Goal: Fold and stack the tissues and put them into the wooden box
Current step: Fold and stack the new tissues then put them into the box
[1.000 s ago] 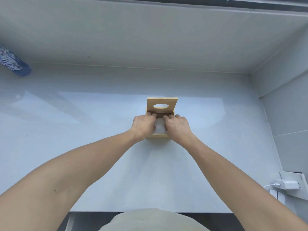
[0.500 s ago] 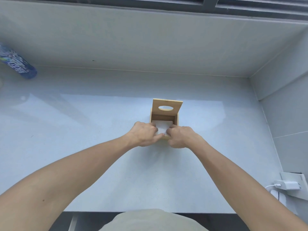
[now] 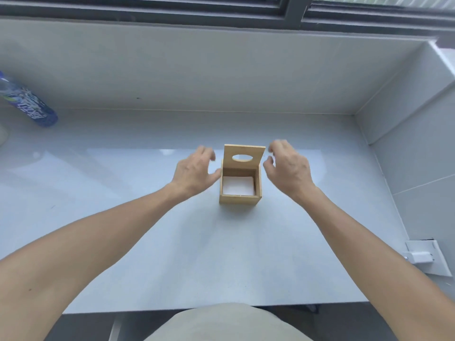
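Note:
A small wooden box (image 3: pixel 240 199) stands in the middle of the white counter (image 3: pixel 197 254). Its lid (image 3: pixel 243 157), with an oval hole, is tipped up at the back. White folded tissues (image 3: pixel 238 185) lie flat inside the box. My left hand (image 3: pixel 194 172) hovers just left of the box, fingers spread, thumb close to the box's left wall. On the other side, level with the lid, my right hand (image 3: pixel 286 167) is raised with its fingers curled apart. Neither hand holds anything.
A blue plastic bottle (image 3: pixel 27 104) lies at the far left against the back wall. A white wall socket with a plugged charger (image 3: pixel 422 257) sits at the right edge. Tiled walls close the counter at the back and right.
Both hands have let go of the tissues, which now lie inside the box. The hands have lifted out and moved apart to either side of the box.

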